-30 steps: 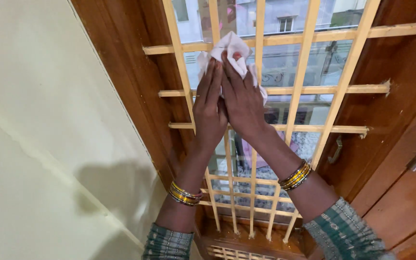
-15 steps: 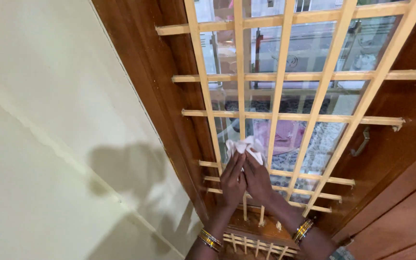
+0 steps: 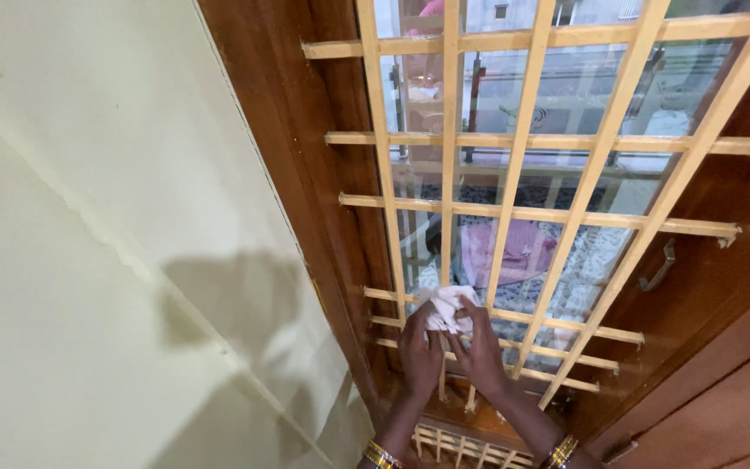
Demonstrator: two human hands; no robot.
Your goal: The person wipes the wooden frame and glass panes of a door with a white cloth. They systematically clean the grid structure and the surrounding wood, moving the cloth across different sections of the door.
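A small white cloth (image 3: 446, 307) is bunched around a pale wooden bar of the window grille (image 3: 523, 143), low down near the sill. My left hand (image 3: 418, 354) and my right hand (image 3: 482, 346) sit side by side just under the cloth, fingers pressed onto it and holding it against the bar. Both wrists carry gold and dark bangles at the bottom edge of the view. The glass pane behind the grille reflects a pink shape and patterned fabric.
A dark brown wooden window frame (image 3: 305, 165) runs along the left of the grille, with a cream wall (image 3: 88, 217) beyond it. A metal handle (image 3: 658, 265) hangs on the brown shutter at the right. A lower slatted panel (image 3: 457, 445) lies under the sill.
Both hands slid the cloth down the vertical bar from the upper part of the grille to its lowest rails. In the last half second they sank slightly lower.
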